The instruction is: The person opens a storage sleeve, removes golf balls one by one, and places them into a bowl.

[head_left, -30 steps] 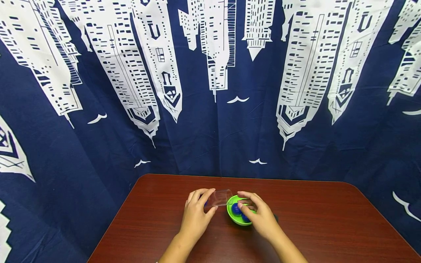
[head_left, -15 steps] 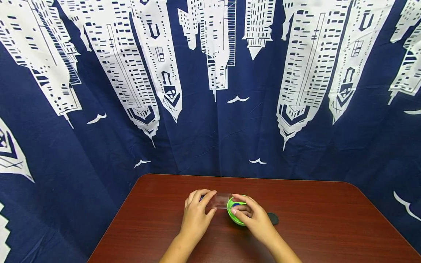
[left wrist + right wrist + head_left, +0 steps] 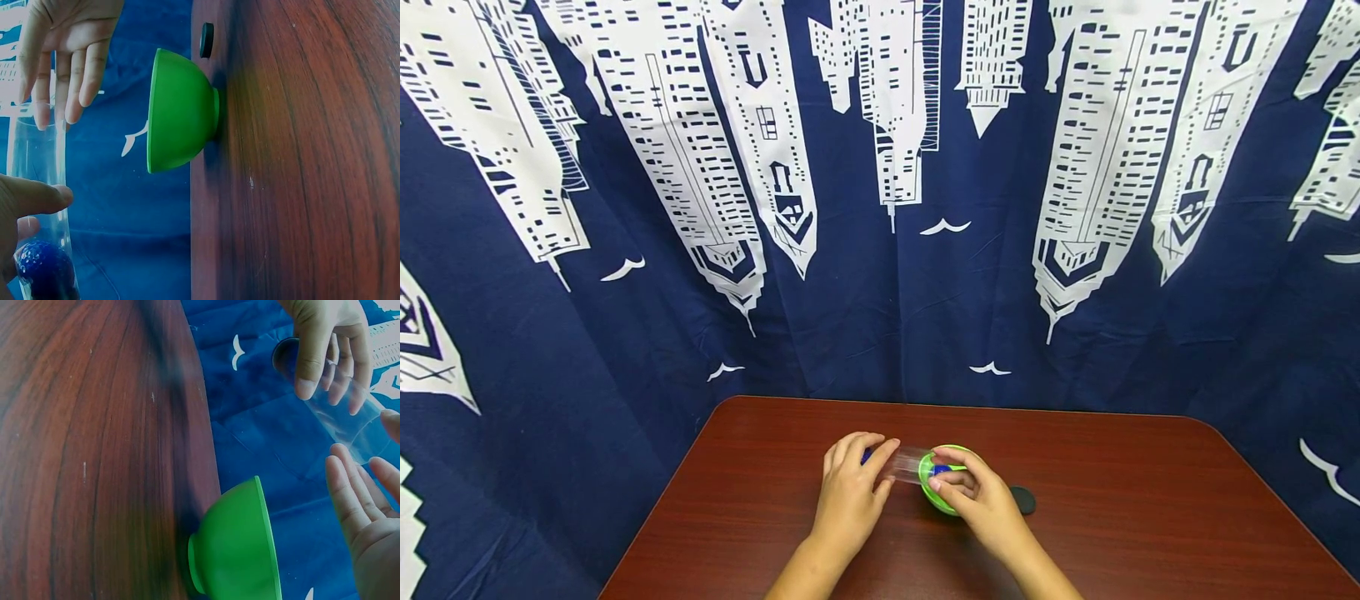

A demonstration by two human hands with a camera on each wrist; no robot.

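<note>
My left hand grips a clear cylindrical canister with the thumb on one side and fingers on the other. It lies almost level in the head view, its open mouth toward the right. A blue ball sits inside near the closed end. At the mouth, my right hand is held with loosely bent fingers, its fingertips right around the rim. Below both hands a green bowl stands upright on the table. Blue shows inside it, a ball partly covered by my right fingers.
A flat black disc lies on the reddish-brown wooden table, just right of the bowl. Behind the table hangs a dark blue cloth printed with white buildings and birds.
My right hand has moved left to the canister's mouth, uncovering the black disc. The canister's mouth end has dipped slightly. My left hand has barely shifted and keeps its grip.
</note>
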